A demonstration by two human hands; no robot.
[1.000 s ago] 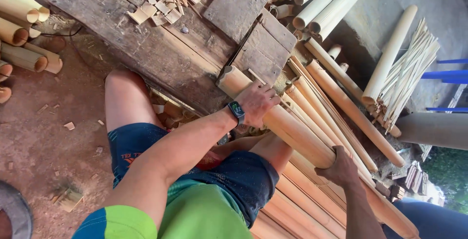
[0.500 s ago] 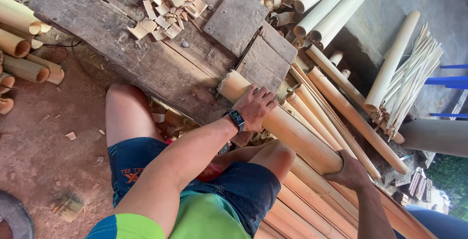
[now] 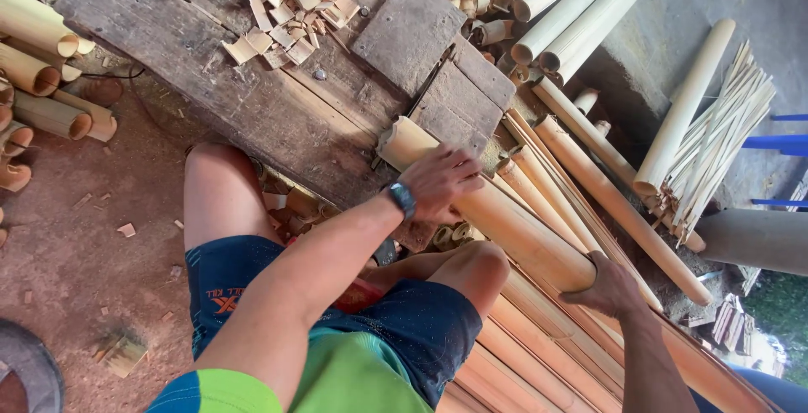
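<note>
far left we see a pile of short pale bamboo tube sections (image 3: pixel 38 76) lying on the red dirt floor (image 3: pixel 76 270), out of the way. right of that, a rough weathered grey wooden plank bench (image 3: pixel 210 68) spans the far middle, with a heap of small tan bamboo offcut chips (image 3: pixel 286 0) on its far side, looks like cutting waste. our bare knee (image 3: pixel 223 186) sits just near the bench edge, so we're crouched close to it.

centre: our left hand (image 3: pixel 442 181), black wristwatch (image 3: pixel 402 200) on the wrist, lies palm-down with fingers spread over the long thick tan bamboo pole (image 3: pixel 505 228), pressing rather than wrapping it, probably to pin it steady. the pole's cut end rests at the bench's near right edge, which props it up; the rest runs down to the right over our other knee.

further right our right hand (image 3: pixel 608 291) cups the same pole from below, fingers curled round it, carrying its weight.

under and behind lie stacked long bamboo poles (image 3: pixel 589 169). far right, a bundle of thin pale split bamboo strips (image 3: pixel 715 143) leans on the grey wall.
</note>
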